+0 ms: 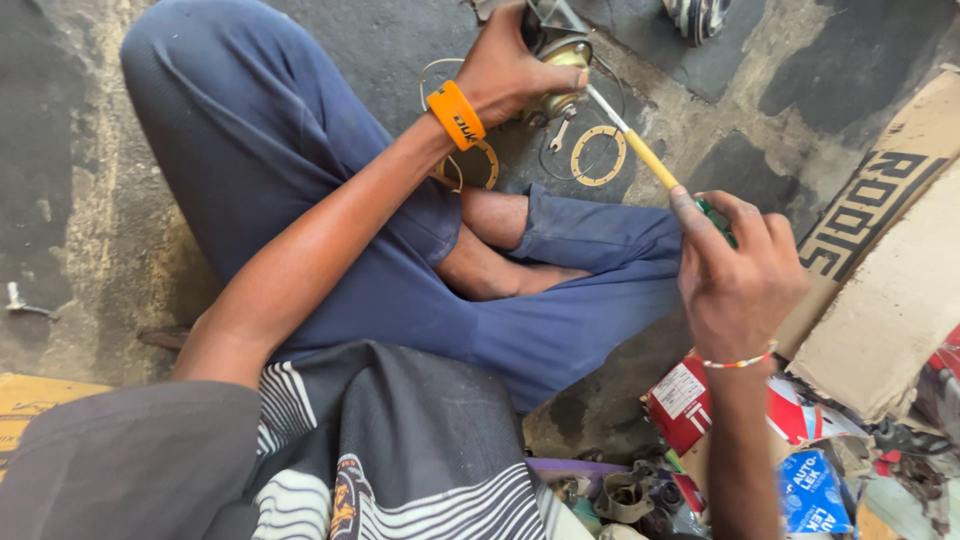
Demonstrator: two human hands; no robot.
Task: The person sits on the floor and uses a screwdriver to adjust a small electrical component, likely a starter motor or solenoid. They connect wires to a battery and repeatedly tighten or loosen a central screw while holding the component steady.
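I sit cross-legged on a stained concrete floor. My left hand (512,62), with an orange wristband, grips a round brass-coloured metal part (562,70) near the top of the view. My right hand (735,272), wearing a beaded bracelet, holds a screwdriver (640,148) by its green handle; its yellow shaft and metal tip reach up-left to the metal part. A ring-shaped tan gasket (598,156) lies on the floor just under the shaft. A second gasket (478,166) lies beside my left wrist.
Flattened cardboard (885,250) lies at the right. Below it is a heap of red, white and blue packets (740,415) and small metal parts (625,495). A small metal piece (22,305) lies at the far left. A shoe (697,15) shows at the top.
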